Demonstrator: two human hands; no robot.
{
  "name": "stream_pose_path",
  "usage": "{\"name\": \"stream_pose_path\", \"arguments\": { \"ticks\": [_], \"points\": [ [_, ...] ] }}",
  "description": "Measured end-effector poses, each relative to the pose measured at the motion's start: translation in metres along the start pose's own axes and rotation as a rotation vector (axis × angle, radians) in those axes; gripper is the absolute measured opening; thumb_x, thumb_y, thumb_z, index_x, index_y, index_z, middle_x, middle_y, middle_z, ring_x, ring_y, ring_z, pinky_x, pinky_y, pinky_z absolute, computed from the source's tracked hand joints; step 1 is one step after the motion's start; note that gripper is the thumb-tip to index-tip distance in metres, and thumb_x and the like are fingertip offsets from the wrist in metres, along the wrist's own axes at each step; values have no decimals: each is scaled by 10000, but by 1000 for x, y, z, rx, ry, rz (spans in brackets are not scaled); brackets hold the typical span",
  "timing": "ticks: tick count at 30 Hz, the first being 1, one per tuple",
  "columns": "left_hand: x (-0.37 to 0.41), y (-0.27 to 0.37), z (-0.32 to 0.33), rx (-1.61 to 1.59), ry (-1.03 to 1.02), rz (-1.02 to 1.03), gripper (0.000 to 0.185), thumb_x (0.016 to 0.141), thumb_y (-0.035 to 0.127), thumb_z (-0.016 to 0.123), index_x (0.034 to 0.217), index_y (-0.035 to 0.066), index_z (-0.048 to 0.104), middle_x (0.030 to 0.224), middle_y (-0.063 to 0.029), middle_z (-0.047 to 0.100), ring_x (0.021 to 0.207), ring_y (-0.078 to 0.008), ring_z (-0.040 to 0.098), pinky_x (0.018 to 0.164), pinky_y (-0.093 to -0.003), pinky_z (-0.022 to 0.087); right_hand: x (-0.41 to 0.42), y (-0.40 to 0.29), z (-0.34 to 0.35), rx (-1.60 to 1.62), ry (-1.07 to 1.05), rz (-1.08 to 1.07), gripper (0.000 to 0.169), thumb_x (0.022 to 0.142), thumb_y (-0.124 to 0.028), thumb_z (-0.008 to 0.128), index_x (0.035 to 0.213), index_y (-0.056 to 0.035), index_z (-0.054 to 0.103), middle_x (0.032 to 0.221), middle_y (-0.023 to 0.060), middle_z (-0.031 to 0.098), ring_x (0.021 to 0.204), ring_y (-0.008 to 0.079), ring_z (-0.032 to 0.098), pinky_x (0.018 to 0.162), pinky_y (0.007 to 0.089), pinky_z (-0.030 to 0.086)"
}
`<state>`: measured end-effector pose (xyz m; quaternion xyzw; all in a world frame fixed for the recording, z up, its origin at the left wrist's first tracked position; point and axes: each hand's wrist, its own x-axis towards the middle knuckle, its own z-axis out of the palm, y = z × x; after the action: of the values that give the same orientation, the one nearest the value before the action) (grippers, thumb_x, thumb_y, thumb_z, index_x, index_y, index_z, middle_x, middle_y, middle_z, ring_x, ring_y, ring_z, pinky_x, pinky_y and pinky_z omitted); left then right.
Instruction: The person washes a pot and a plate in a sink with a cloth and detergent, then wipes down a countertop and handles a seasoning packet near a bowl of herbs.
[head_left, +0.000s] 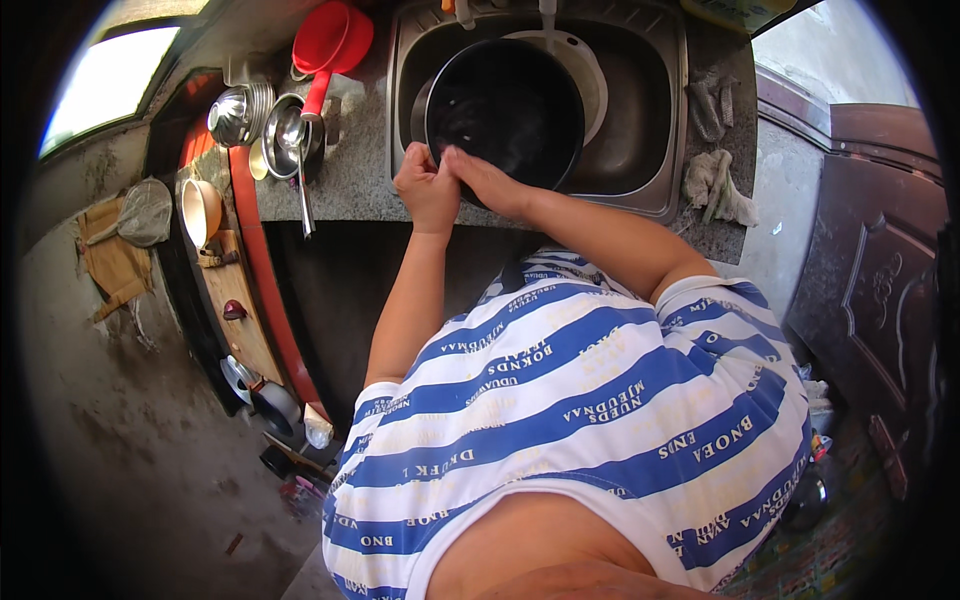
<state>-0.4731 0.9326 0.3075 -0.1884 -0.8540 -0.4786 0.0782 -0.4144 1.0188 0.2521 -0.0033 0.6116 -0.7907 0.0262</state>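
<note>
A round black pan (510, 105) is held over the steel sink (637, 150), its dark inside facing up. My left hand (426, 184) is closed at the pan's near-left rim. Beside it, almost touching, my right hand (487, 180) lies across the near rim, its thumb towards my left hand. The fingers under the rim are hidden, as is any handle there. Partly behind the pan sits a white basin (596, 86). Above that basin a tap (548, 7) points down, with what looks like a stream of water below it.
On the counter's left stand a red plastic dipper (330, 37), stacked metal bowls (234, 116) and a bowl with a metal ladle (304, 180). Rags (720, 187) and a mesh cloth (711, 101) lie right of the sink. Further left, a wooden board (247, 322) carries an onion (234, 309).
</note>
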Motion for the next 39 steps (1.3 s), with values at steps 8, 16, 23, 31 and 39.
{"name": "stream_pose_path", "arguments": {
  "ticks": [8,16,23,31,39],
  "points": [
    [40,-11,-15,64,-144,-2,259,696,98,631,615,25,396,541,-54,374,490,-152,358,478,-305,338,-18,-8,-121,-1607,-569,-157,469,711,-181,604,1128,25,546,1181,195,551,1104,300,530,930,386,428],
    [-24,33,9,237,-196,-222,305,705,146,671,586,34,413,514,-84,445,468,-214,430,488,-337,387,-47,-13,-50,-946,-198,125,309,753,-129,572,1058,-85,593,981,172,638,934,314,612,797,412,490],
    [6,37,-1,172,-6,-113,214,670,97,636,623,37,436,540,-58,455,493,-169,466,499,-305,394,-53,-6,-75,-1116,-310,-34,325,729,-144,566,1046,-90,615,906,172,642,876,325,618,779,416,492],
    [23,35,-5,27,-46,-116,199,651,109,646,641,38,461,545,-52,486,497,-150,492,494,-300,403,-63,-46,-84,-1383,-272,-192,320,651,-85,594,963,-73,660,976,130,649,921,299,618,791,403,494],
    [-12,39,-1,101,-105,-190,231,659,112,680,606,56,461,504,1,454,471,-81,420,459,-252,363,-66,-15,-37,-772,-37,-123,262,750,-82,506,1000,-44,576,865,195,638,807,372,611,725,450,485]
  ]
}}
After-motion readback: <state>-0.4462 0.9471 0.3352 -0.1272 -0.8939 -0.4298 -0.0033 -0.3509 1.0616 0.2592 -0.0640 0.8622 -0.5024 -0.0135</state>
